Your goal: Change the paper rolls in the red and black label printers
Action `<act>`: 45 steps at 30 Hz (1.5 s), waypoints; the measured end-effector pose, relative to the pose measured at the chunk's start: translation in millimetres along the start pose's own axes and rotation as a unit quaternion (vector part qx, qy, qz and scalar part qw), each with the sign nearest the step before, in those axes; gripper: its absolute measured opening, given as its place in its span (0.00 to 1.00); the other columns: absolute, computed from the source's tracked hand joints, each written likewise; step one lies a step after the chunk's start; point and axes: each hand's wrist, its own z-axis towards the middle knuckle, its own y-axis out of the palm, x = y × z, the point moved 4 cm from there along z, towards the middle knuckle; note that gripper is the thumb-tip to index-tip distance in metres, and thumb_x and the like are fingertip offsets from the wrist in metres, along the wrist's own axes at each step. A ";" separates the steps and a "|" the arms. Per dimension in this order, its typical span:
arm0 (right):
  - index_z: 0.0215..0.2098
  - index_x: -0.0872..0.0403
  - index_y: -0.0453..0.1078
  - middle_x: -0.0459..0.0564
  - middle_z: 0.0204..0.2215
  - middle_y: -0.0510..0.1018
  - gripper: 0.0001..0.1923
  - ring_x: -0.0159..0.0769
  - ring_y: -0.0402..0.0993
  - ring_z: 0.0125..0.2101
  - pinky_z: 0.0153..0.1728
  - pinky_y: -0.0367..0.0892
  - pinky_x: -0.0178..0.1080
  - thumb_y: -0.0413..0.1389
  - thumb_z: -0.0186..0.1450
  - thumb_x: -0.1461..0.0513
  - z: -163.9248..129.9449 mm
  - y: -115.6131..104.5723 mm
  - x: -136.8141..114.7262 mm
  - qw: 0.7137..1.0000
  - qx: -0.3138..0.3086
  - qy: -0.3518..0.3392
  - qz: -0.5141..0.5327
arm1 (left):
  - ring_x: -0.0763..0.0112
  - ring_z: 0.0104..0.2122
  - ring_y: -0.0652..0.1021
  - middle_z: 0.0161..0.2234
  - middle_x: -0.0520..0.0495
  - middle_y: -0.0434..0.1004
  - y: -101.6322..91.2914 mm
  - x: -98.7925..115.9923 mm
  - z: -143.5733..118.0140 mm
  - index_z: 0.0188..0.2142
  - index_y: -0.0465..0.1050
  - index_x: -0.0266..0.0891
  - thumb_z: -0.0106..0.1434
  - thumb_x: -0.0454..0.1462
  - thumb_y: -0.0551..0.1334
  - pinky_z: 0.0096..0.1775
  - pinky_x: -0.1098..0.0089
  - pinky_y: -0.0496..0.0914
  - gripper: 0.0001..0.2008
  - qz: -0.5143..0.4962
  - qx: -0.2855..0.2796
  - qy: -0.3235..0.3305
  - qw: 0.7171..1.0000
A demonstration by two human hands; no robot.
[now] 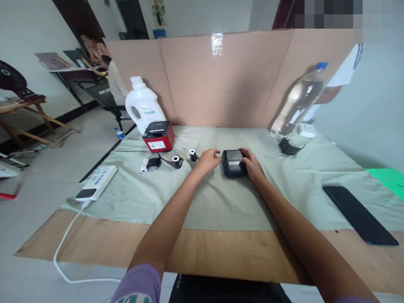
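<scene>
From the head camera, both hands meet on a small black printer [233,163] that sits on the grey-green cloth [221,202] near the middle of the table. The left hand [208,160] touches the printer's side at its 9 o'clock with the fingers curled and loosely closed against the casing. The right hand [251,162] wraps the side at 3 o'clock, fingers bent over the top edge, so it seems to steady the printer rather than lift it. The printer's lid looks closed, though I cannot tell whether a paper roll is inside.

At about 10 o'clock from the printer, just beside the left hand, stands a small paper roll [192,155]. Farther out along 9 o'clock lie a second roll [176,160] with a dark strip trailing from it and a white roll [144,166].

A red printer [158,136] stands at 10 o'clock, well apart, with a white jug [143,105] behind it. A clear water bottle [299,101] leans at 2 o'clock against the cardboard screen [227,80]. A black phone [360,214] lies at 4 o'clock and a white power strip [96,183] at 8 o'clock.

Judging by the loose rolls, loading seems unfinished.
</scene>
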 end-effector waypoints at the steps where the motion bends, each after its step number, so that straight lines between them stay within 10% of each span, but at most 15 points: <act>1: 0.49 0.47 0.69 0.49 0.54 0.77 0.26 0.45 0.69 0.59 0.63 0.60 0.49 0.51 0.51 0.61 -0.4 0.2 -0.5 1.000 0.002 0.000 -0.002 | 0.72 0.27 0.77 0.35 0.45 0.82 14.7 -4.8 2.2 0.54 0.75 0.33 0.61 0.33 0.63 0.34 0.73 0.70 0.21 -0.020 -0.008 -0.030 0.999; 6: 0.50 0.48 0.68 0.52 0.56 0.76 0.27 0.45 0.69 0.60 0.64 0.60 0.49 0.51 0.51 0.61 -1.1 2.0 0.2 1.000 0.007 0.002 -0.013 | 0.79 0.16 0.68 0.29 0.48 0.79 53.1 -32.0 9.8 0.48 0.77 0.32 0.64 0.32 0.59 0.23 0.75 0.62 0.14 -0.171 -0.004 -0.120 0.978; 14: 0.54 0.49 0.66 0.56 0.59 0.74 0.29 0.45 0.68 0.61 0.63 0.60 0.52 0.50 0.52 0.61 -1.0 2.7 3.1 0.999 0.015 0.003 -0.028 | 0.85 0.14 0.62 0.25 0.52 0.75 50.3 -30.8 7.6 0.39 0.77 0.32 0.64 0.33 0.62 0.17 0.77 0.50 0.07 -0.302 0.015 -0.169 0.938; 28: 0.55 0.51 0.69 0.56 0.57 0.76 0.28 0.47 0.70 0.59 0.62 0.62 0.52 0.51 0.55 0.60 -2.0 2.7 2.8 0.998 0.038 -0.014 -0.048 | 0.79 0.16 0.67 0.23 0.53 0.73 58.3 -32.8 10.3 0.38 0.74 0.36 0.62 0.32 0.59 0.20 0.75 0.56 0.06 -0.251 0.043 -0.139 0.957; 36: 0.51 0.54 0.77 0.56 0.48 0.82 0.25 0.46 0.79 0.47 0.52 0.70 0.49 0.54 0.64 0.49 23.1 -10.2 -25.4 0.988 0.001 -0.057 -0.140 | 0.65 0.37 0.79 0.34 0.46 0.82 58.9 -20.6 -15.6 0.44 0.79 0.42 0.63 0.35 0.59 0.40 0.70 0.68 0.12 -0.054 0.149 -0.049 0.986; 45: 0.51 0.57 0.78 0.60 0.39 0.82 0.24 0.51 0.77 0.43 0.48 0.70 0.49 0.55 0.65 0.51 66.3 15.1 -59.4 0.916 0.101 -0.007 -0.389 | 0.63 0.40 0.80 0.37 0.47 0.83 59.5 -19.1 -16.2 0.46 0.78 0.45 0.64 0.35 0.59 0.42 0.70 0.69 0.13 -0.045 0.133 -0.065 0.988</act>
